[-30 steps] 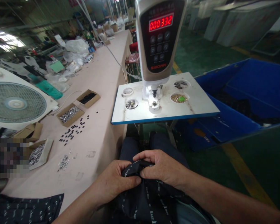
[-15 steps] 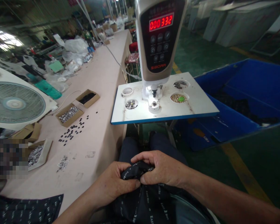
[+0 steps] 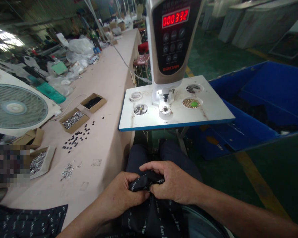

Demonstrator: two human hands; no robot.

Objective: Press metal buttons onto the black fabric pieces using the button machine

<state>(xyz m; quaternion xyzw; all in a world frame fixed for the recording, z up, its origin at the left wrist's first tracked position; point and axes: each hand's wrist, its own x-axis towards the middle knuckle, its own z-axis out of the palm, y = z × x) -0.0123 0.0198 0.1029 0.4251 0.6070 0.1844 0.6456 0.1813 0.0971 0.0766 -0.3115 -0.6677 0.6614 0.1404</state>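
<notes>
Black fabric with white printed lettering (image 3: 152, 213) lies across my lap, its upper edge bunched up between my two hands. My left hand (image 3: 125, 191) pinches the folded edge from the left, thumb on top. From the right, my right hand (image 3: 172, 181) grips the same fold, its thumb close to the left thumb. The fingertips under the fold are hidden. Beyond my knees stands a snap-fastening machine (image 3: 173, 43) with a red lit counter. Its lower die (image 3: 165, 110) sits on a white table plate (image 3: 149, 122), with no cloth on it.
On the long table at left are a box of metal snap parts (image 3: 74, 119), a box of black parts (image 3: 93, 102), loose black pieces (image 3: 75, 140) and a fan (image 3: 17, 107). More printed fabric (image 3: 27, 219) lies near. A blue bin (image 3: 270, 96) stands at right.
Both hands keep their hold on the fabric and have barely moved. The view has shifted slightly, so the machine appears a little higher and further right. The counter reads the same.
</notes>
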